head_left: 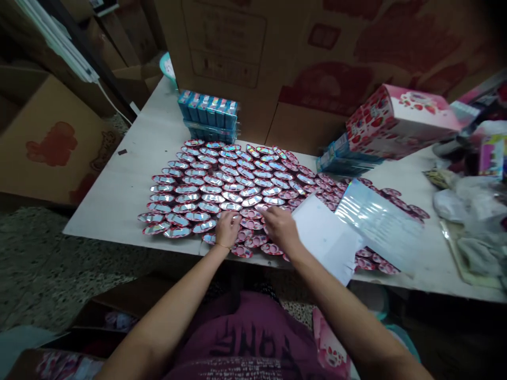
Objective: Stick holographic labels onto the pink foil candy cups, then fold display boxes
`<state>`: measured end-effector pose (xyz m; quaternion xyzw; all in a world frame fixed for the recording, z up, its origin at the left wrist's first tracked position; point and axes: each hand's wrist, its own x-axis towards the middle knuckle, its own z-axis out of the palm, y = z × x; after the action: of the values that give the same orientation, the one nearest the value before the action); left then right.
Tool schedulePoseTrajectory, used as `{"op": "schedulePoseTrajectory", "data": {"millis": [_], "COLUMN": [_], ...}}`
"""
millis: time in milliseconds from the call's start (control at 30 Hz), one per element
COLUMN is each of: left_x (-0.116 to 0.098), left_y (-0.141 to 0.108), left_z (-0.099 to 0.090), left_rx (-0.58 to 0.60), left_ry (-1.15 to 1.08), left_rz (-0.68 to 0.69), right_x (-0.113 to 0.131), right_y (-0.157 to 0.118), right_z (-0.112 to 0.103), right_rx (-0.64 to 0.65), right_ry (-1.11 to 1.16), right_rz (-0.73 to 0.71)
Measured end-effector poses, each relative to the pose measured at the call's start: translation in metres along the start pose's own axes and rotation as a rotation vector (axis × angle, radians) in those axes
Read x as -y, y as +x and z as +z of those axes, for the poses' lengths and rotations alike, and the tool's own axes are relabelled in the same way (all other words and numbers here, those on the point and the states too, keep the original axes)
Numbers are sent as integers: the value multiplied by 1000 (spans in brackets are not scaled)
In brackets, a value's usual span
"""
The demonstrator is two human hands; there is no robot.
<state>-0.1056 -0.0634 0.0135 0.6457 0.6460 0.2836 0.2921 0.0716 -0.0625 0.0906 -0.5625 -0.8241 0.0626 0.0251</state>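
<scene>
My left hand (228, 229) is at the front middle of the table, fingers curled down over the small oval packs; what they grip, if anything, is hidden. Facing it, my right hand (280, 227) is closed in a pinch, with a small pale bit at its fingertips too small to name. Red-rimmed oval packs (192, 188) with shiny silver tops stand in rows to the left and behind. Nearer packs (241, 250) show pink round centres instead. Beside my right forearm lie a white sheet (322, 232) and a shiny translucent sheet (376, 224), both on top of more packs.
Bundled blue boxes (209, 116) stand at the back left, with more blue boxes (340, 155) under a strawberry-print box (400, 121). A large cardboard carton (253, 79) walls off the back. Plastic bags (471, 206) crowd the right end. An open carton (51, 137) sits left of the table.
</scene>
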Motion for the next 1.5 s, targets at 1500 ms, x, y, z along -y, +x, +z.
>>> {"op": "schedulePoseTrajectory", "data": {"millis": [1500], "left_x": [-118], "left_y": [-4], "left_z": [134], "left_rx": [22], "left_ry": [-714], "left_rz": [-416], "right_x": [-109], "right_y": [-48], "right_z": [-38], "right_rx": [-71], "right_ry": [1391], "right_rz": [502]}}
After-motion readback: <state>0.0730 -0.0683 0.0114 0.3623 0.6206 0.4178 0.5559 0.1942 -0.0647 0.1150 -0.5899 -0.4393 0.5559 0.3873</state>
